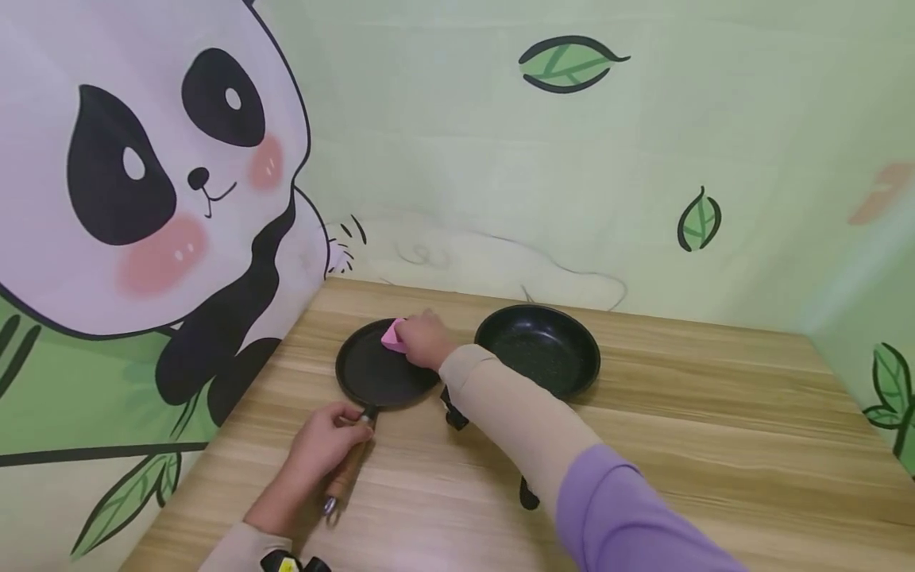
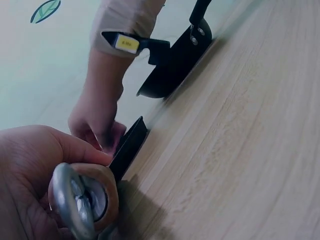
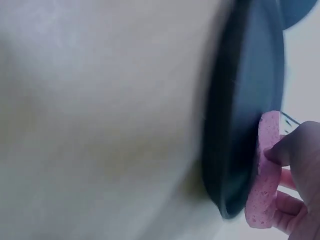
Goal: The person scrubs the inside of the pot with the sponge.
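Panda-printed walls closed in the wooden bench (image 1: 700,413) at its left and back edges, while bare wood lay open to the right and toward the person. Near the left wall the left hand (image 1: 325,445) had its grip curled round the wooden handle (image 1: 348,474) of a flat black pan (image 1: 372,377). The right hand (image 1: 426,340) pinched a pink sponge (image 1: 391,335) against that pan's surface, with a deeper black pan (image 1: 539,349) just beside it on the right.
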`<state>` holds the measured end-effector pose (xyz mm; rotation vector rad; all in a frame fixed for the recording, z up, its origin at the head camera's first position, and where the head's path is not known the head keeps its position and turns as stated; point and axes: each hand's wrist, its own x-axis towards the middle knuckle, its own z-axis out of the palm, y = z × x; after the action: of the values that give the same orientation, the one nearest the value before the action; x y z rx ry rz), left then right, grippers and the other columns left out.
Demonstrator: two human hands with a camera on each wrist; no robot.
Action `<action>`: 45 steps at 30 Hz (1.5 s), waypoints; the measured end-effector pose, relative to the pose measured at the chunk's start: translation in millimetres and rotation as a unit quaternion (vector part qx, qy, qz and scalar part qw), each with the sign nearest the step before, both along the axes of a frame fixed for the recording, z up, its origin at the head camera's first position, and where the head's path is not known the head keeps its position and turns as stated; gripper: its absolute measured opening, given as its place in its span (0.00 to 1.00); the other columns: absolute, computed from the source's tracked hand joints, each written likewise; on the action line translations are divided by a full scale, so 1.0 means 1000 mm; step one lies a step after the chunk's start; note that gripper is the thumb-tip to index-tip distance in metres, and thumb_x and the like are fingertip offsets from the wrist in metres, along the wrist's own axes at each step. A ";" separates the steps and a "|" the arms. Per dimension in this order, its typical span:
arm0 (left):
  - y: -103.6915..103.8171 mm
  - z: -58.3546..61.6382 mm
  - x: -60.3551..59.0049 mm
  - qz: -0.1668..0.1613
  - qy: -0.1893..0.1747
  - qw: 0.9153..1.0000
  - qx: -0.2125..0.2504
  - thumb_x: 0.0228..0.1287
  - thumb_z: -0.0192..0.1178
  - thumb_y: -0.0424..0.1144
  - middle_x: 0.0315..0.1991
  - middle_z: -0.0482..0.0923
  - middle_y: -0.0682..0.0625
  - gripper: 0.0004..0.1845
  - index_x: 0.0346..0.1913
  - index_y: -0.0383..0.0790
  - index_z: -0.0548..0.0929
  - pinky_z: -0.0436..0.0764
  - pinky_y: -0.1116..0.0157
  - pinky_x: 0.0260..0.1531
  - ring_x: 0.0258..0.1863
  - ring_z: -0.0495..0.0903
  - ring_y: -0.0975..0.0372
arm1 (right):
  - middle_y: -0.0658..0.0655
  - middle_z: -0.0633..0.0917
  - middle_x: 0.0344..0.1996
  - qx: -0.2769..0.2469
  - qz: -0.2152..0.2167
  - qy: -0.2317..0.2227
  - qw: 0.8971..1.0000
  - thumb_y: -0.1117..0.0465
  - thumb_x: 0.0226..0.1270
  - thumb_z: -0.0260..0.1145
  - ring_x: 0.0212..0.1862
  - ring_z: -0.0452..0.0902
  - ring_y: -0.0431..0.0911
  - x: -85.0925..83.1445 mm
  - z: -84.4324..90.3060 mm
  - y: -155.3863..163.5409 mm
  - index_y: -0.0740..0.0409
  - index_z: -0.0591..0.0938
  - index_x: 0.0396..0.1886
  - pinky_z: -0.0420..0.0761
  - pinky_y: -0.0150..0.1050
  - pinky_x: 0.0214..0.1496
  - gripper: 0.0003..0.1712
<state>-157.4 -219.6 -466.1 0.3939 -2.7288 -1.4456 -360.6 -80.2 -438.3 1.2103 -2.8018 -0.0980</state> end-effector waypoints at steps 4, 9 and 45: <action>-0.003 -0.003 -0.002 0.003 -0.002 1.000 0.016 0.56 0.69 0.39 0.32 0.81 0.46 0.15 0.43 0.34 0.82 0.75 0.62 0.30 0.28 0.79 0.57 | 0.53 0.86 0.43 -0.028 -0.018 -0.023 0.999 0.62 0.68 0.66 0.46 0.80 0.48 -0.005 0.015 0.010 0.54 0.83 0.49 0.76 0.40 0.56 0.10; -0.005 -0.005 -0.003 0.014 -0.004 1.000 0.026 0.55 0.69 0.39 0.32 0.81 0.46 0.16 0.44 0.34 0.83 0.75 0.63 0.31 0.29 0.78 0.57 | 0.54 0.86 0.45 -0.046 -0.037 -0.038 0.998 0.61 0.69 0.65 0.46 0.80 0.49 -0.012 0.019 0.021 0.55 0.82 0.51 0.78 0.40 0.56 0.12; -0.001 -0.009 -0.004 0.014 -0.003 1.000 0.022 0.58 0.67 0.40 0.32 0.82 0.47 0.13 0.43 0.36 0.84 0.75 0.63 0.32 0.30 0.79 0.57 | 0.58 0.83 0.48 0.055 -0.020 0.084 0.995 0.62 0.74 0.60 0.51 0.75 0.52 -0.003 -0.002 0.019 0.54 0.87 0.48 0.77 0.47 0.57 0.11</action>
<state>-161.5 -220.8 -475.1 0.4377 -2.6891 -1.5035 -363.5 -61.6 -440.8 1.1119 -2.7056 -0.3444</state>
